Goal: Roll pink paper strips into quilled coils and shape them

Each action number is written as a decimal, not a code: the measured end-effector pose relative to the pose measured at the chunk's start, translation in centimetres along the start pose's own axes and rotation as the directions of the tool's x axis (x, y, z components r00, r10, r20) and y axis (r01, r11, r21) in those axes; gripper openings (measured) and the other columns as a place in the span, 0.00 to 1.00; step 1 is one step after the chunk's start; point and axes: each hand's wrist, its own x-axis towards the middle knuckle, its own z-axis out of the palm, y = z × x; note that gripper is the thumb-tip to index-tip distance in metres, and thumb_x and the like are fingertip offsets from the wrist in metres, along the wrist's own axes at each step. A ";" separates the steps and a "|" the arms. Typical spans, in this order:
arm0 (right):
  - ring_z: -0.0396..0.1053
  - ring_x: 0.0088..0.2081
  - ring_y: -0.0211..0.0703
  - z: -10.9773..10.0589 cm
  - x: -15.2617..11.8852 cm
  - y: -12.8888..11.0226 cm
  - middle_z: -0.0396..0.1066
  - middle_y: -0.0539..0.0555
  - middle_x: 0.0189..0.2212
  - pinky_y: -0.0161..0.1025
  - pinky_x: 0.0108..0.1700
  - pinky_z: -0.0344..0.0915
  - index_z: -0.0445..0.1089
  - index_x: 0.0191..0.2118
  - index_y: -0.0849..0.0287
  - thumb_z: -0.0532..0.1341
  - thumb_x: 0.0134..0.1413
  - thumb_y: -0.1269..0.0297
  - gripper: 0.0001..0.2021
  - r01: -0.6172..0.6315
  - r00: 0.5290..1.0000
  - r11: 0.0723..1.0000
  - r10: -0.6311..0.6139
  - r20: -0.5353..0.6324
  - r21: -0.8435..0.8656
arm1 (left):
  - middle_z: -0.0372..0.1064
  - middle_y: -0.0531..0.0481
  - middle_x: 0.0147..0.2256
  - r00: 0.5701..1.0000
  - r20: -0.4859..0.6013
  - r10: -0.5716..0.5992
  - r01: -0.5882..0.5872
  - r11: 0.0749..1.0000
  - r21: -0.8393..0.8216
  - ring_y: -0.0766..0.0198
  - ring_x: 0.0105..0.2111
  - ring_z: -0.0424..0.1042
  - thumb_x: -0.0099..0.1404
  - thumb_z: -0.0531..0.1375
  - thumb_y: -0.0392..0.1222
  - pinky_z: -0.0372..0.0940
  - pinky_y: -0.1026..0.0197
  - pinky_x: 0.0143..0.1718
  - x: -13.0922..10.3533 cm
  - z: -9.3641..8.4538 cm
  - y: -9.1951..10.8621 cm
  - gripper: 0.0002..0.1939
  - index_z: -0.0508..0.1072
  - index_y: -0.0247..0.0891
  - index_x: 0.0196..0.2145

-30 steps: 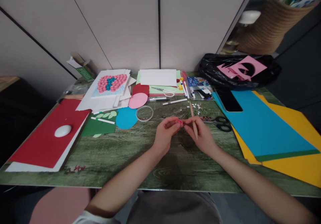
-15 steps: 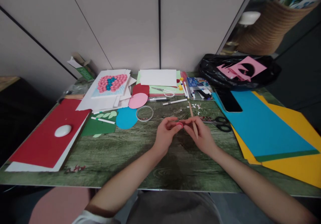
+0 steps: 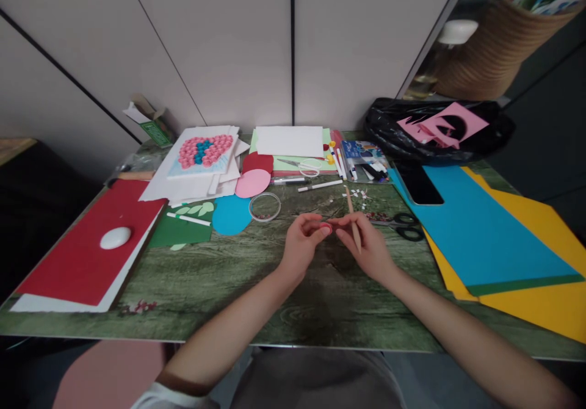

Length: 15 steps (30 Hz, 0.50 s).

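Over the middle of the table, my left hand (image 3: pixel 302 242) pinches a small pink-red paper piece (image 3: pixel 326 228) between thumb and fingers. Close on its right, my right hand (image 3: pixel 366 244) holds a thin wooden stick (image 3: pixel 350 204), which slants up from its fingers. The fingertips of my right hand are near the paper piece; whether they touch it is too small to tell. Dark-handled scissors (image 3: pixel 407 226) lie just beyond my right hand. A clear ring of tape (image 3: pixel 264 207) rests beyond my left hand.
Left are red sheets (image 3: pixel 86 256) with a white oval object (image 3: pixel 115 238), and a picture of pink and blue paper rolls (image 3: pixel 201 152). Pens (image 3: pixel 320 185) and white scissors (image 3: pixel 310 168) lie farther back. A phone (image 3: pixel 417 183) rests on blue sheets (image 3: pixel 485 232) at right.
My left hand and the small paper piece have shifted very slightly left. A little more space shows between the paper piece and my right fingertips.
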 end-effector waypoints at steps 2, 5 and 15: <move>0.72 0.42 0.44 0.0 0.0 0.0 0.73 0.54 0.41 0.46 0.43 0.67 0.58 0.39 0.52 0.57 0.55 0.63 0.07 -0.001 1.000 1.000 0.001 -0.004 -0.011 | 0.71 0.53 0.28 0.999 0.035 0.030 -0.030 1.000 -0.001 0.67 0.31 0.70 0.47 0.68 0.38 0.62 0.62 0.39 0.0 0.1 0.0 0.15 0.69 0.37 0.33; 0.72 0.39 0.44 -0.1 0.0 0.0 0.72 0.54 0.40 0.44 0.41 0.68 0.59 0.38 0.52 0.58 0.54 0.63 0.07 0.004 1.000 0.999 -0.005 -0.018 -0.050 | 0.71 0.52 0.30 0.994 0.104 0.041 -0.040 0.999 -0.012 0.67 0.31 0.69 0.50 0.66 0.40 0.64 0.62 0.37 -0.1 0.2 -0.1 0.11 0.71 0.36 0.31; 0.70 0.35 0.43 -0.3 0.1 -0.3 0.70 0.52 0.35 0.41 0.37 0.66 0.59 0.38 0.53 0.57 0.54 0.62 0.06 0.036 0.997 0.987 -0.045 -0.055 -0.156 | 0.74 0.48 0.36 0.989 0.134 0.058 -0.057 0.998 -0.013 0.64 0.38 0.71 0.53 0.65 0.39 0.62 0.58 0.46 -0.3 0.4 -0.1 0.10 0.75 0.36 0.35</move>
